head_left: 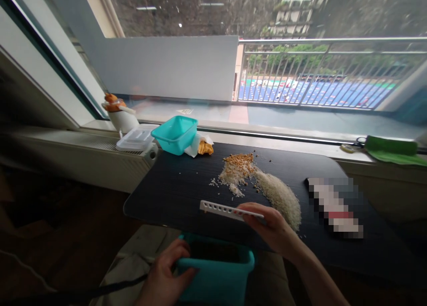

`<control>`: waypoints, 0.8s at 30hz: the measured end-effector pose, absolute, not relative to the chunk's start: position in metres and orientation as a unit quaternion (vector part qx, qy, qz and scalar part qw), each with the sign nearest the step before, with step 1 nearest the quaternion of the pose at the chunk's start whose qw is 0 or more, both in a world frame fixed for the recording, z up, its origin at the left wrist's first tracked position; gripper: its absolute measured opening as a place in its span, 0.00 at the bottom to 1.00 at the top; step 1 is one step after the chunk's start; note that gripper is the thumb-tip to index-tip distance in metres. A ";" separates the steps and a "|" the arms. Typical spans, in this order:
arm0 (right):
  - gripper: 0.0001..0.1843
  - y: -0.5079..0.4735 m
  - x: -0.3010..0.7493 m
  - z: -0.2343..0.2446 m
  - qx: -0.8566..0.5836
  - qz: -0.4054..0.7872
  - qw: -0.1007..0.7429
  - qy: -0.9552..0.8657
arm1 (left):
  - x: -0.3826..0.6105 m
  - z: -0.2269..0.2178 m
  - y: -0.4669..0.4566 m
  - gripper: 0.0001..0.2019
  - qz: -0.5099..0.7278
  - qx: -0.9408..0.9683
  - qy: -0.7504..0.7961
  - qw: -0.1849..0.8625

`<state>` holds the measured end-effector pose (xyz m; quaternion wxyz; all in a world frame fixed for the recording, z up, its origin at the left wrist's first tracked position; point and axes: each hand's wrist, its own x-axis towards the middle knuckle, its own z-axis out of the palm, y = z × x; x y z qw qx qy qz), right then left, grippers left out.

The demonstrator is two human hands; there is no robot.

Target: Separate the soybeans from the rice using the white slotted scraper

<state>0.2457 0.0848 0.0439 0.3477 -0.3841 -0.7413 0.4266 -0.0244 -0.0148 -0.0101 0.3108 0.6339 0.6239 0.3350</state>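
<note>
My right hand (271,226) is closed on one end of a long white slotted strip (227,209), which lies flat across the near part of the black table (173,190). Just beyond it sits a pile of white rice (280,197), with a heap of mixed rice and yellow beans (237,168) behind it. My left hand (165,275) grips the side of a teal plastic basket (216,275) held below the table's near edge.
A second teal basket (175,134) stands at the table's back left, next to a clear lidded box (135,140), a white cup (122,115) and a wrapped snack (202,146). A green cloth (393,149) lies on the sill at right. A window runs behind.
</note>
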 end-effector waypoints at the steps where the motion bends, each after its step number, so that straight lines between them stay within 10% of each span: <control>1: 0.13 0.082 0.245 0.048 -0.372 0.443 0.326 -0.748 | -0.030 -0.009 -0.016 0.06 0.335 0.639 0.625 0.298; 24: 0.21 0.096 0.307 0.041 -0.587 0.380 0.444 -0.560 | -0.006 -0.006 -0.003 0.07 0.296 0.634 0.609 0.372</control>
